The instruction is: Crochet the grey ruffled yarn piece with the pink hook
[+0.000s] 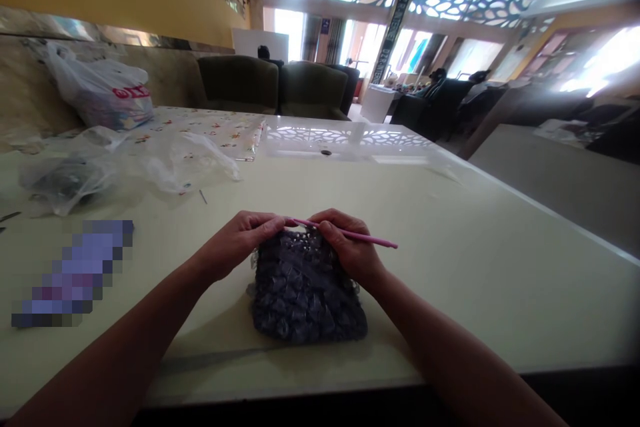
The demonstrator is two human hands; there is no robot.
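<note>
A dark grey-blue crocheted piece (pixel 305 293) with a bumpy, ruffled surface hangs from my hands, its lower end at the pale table (pixel 480 267). My left hand (pixel 257 233) pinches its upper left edge between thumb and fingers. In my right hand (pixel 347 240) is a pink crochet hook (pixel 373 238), held between thumb and fingers. The hook's tip points left toward my left fingertips, and its handle end sticks out to the right. Small openwork holes show along the top edge between the hands. Any working yarn is too fine to make out.
Clear plastic bags (pixel 185 160) lie at the left, one around something dark (pixel 67 177). A full white carrier bag (pixel 107 90) stands on a patterned cloth (pixel 215 130). A blurred-out blue item (pixel 80 273) lies front left. Armchairs (pixel 313 87) and seated people are beyond.
</note>
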